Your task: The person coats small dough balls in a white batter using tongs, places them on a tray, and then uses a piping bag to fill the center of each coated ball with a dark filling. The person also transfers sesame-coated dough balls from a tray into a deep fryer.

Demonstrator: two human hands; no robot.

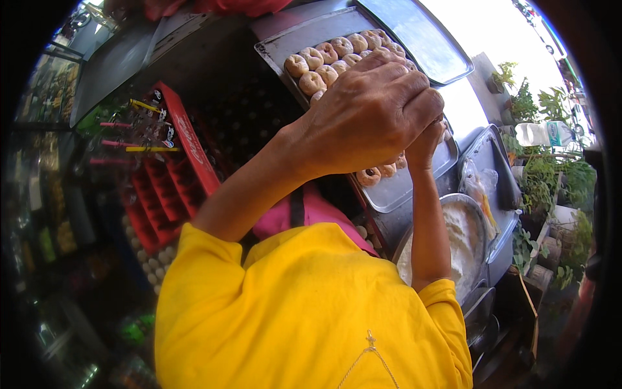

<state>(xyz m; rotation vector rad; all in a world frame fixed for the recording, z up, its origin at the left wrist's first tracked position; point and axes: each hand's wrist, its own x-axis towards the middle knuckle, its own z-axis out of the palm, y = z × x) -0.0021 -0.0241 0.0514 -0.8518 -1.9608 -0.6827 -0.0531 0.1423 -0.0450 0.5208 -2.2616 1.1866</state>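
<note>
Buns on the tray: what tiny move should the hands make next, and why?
Perhaps ease the hands slightly apart above the tray. The left hand and right hand overlap in this view, covering some buns and hiding whether anything is between them, so parting them might uncover more buns.

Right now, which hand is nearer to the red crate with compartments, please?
Left. The left hand is to the right of the red crate, apart from it; the right hand is farther right, partly hidden behind the left one.
</note>
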